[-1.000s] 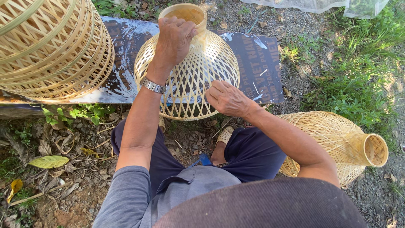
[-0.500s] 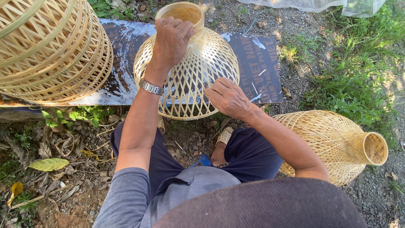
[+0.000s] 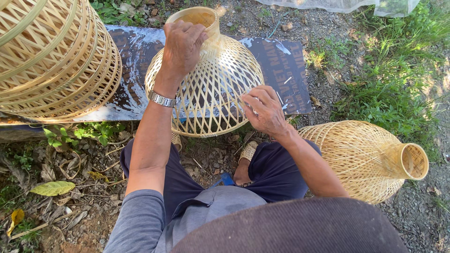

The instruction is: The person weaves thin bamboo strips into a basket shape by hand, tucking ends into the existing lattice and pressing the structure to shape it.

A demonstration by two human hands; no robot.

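On a patch of gravel and weeds, a seated person works a bell-shaped woven bamboo basket [image 3: 206, 89] that stands mouth-down on a dark, paint-streaked board [image 3: 136, 51], its narrow collar pointing away from the worker. The left hand [image 3: 182, 47] is clamped over the collar and shoulder of the basket, fingers curled round the rim, a metal wristwatch [image 3: 162, 99] just below the grasp. The right hand [image 3: 265, 110] rests against the lattice lower down on the flank, fingertips pinched at the strips; whether it holds a loose strip or only presses the weave cannot be told. The open lattice looks light and springy rather than stiff, likely to flex or crack if squeezed mid-wall, so the firm ring of the collar under the left palm seems the sound place to hold it, with the bottom hoop as the other. Beyond the left grip, a stack of larger baskets [image 3: 51, 61] crowds close to the work, leaving little room on that side. Out past the right hand, a second finished basket [image 3: 361, 159] lies on its side near the worker's knee, narrowing the ground there. The board's far edge runs just behind the collar, with grass [image 3: 398, 79] and bare gravel open beyond it.
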